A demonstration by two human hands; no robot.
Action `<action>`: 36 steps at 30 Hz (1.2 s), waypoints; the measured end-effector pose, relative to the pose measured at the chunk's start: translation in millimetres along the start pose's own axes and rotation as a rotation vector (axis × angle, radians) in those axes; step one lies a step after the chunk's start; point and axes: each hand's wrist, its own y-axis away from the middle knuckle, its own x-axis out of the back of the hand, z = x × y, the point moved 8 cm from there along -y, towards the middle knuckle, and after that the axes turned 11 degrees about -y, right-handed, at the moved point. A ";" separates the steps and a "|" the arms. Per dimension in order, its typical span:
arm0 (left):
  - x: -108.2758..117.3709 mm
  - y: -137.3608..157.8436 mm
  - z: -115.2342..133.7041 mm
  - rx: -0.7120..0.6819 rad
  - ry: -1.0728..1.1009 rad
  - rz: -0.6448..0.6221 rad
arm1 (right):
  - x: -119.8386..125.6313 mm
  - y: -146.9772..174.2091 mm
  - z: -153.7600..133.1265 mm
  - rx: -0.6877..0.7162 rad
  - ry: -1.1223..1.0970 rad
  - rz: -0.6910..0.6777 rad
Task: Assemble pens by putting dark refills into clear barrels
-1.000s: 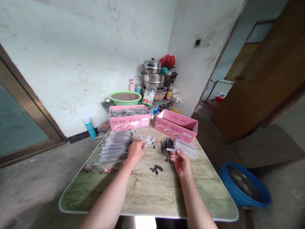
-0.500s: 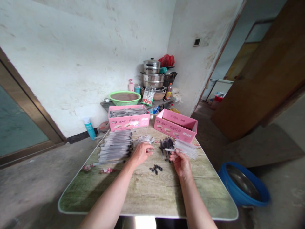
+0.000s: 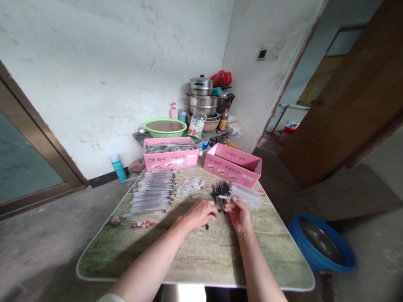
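Observation:
My right hand (image 3: 239, 216) pinches a whitish pen barrel (image 3: 223, 197) between thumb and fingers, its free end pointing left. My left hand (image 3: 201, 214) is over the small black pen caps (image 3: 207, 227), fingers curled down and hiding most of them; whatever is at its fingertips is hidden. Beyond the right hand lie a bunch of dark, thin pen refills (image 3: 221, 189) and a stack of translucent barrels (image 3: 246, 196). A heap of small white pieces (image 3: 190, 186) sits past the left hand. Rows of dark-tipped pens (image 3: 151, 193) lie to the left.
Two pink boxes stand at the table's far edge: the left box (image 3: 170, 161) holds many pens, and the right box (image 3: 233, 170) is open-topped. Behind them are a green basin (image 3: 165, 133) and stacked pots (image 3: 201, 100). A blue tub (image 3: 323, 243) is on the right.
My left hand has moved right and nearer, from beside the white pieces to over the black caps. My right hand keeps the barrel in nearly the same place.

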 end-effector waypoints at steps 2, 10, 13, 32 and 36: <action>6.9 0.9 -13.8 0.076 -0.047 0.062 | 0.1 0.0 -0.1 0.004 0.000 0.000; 32.6 5.3 -40.2 0.236 0.099 0.264 | 1.6 -0.6 -0.4 0.012 -0.002 0.007; 36.4 5.3 -46.1 0.301 0.219 0.329 | 3.7 -1.0 -1.8 0.029 0.003 0.026; 31.5 18.6 -79.7 0.534 1.042 0.479 | 34.0 -3.2 -28.3 0.200 -0.075 0.216; 23.1 15.9 -75.6 0.531 1.136 0.416 | 6.3 0.4 -12.8 0.121 0.051 0.060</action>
